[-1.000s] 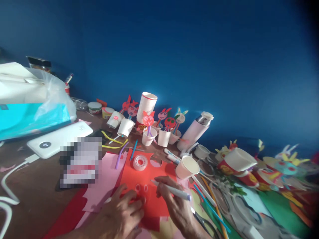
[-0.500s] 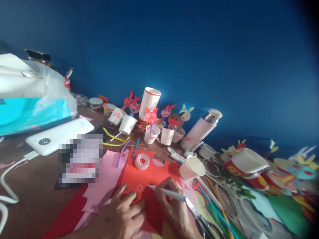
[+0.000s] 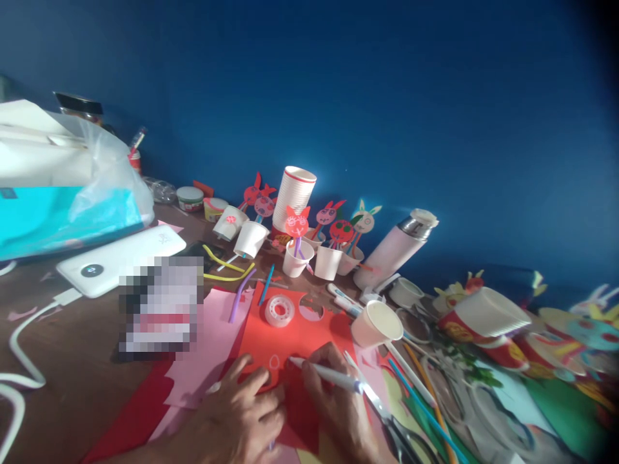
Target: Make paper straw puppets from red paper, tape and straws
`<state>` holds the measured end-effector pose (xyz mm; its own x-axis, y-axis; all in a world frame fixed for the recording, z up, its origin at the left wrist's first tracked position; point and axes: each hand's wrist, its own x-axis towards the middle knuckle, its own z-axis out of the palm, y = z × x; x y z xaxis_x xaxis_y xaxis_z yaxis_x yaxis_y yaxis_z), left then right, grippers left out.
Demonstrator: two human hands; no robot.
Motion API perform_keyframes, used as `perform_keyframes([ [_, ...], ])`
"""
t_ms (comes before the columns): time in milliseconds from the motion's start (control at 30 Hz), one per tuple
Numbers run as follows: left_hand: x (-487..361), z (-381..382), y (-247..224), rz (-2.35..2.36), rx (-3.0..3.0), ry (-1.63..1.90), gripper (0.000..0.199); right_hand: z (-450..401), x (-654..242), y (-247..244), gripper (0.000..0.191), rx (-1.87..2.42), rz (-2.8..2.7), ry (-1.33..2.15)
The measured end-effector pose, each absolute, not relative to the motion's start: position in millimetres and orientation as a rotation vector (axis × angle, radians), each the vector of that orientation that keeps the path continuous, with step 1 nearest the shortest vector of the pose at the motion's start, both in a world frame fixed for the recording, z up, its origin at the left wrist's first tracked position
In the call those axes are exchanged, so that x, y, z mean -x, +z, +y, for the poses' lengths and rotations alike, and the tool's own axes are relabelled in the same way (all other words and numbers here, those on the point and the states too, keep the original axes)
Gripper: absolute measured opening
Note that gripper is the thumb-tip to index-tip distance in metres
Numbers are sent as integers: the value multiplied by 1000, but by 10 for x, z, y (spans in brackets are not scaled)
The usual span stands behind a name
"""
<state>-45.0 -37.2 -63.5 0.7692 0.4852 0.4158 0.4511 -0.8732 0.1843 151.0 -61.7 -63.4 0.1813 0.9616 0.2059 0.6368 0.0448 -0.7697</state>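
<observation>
Red paper lies in front of me, with a small pale oval outline drawn on it. My right hand pinches a white pen, its tip close to the paper just right of that outline. My left hand rests on the sheet's left part with fingers loosely spread. A roll of clear tape sits on the same sheet, beside a round cut-out hole. Scissors lie to the right of my right hand, partly hidden by it.
Paper cups with animal-face figures, a cup stack and a thermos stand along the wall. A paper cup is near the red sheet's right edge. A power bank and cable lie left; coloured stems lie right.
The whole view has shifted slightly to the right. Both hands keep nearly the same places on the red paper, and the pen stays in my right hand.
</observation>
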Motion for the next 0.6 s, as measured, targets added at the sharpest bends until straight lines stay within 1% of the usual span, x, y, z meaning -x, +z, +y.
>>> perform_keyframes([
  [233, 472, -339, -570, 725, -2919, 680, 19, -605, -1512, -601, 18, 1639, -1549, 532],
  [600, 491, -373, -536, 728, -2855, 652, 17, -625, -1511, -567, 19, 1617, -1540, 570],
])
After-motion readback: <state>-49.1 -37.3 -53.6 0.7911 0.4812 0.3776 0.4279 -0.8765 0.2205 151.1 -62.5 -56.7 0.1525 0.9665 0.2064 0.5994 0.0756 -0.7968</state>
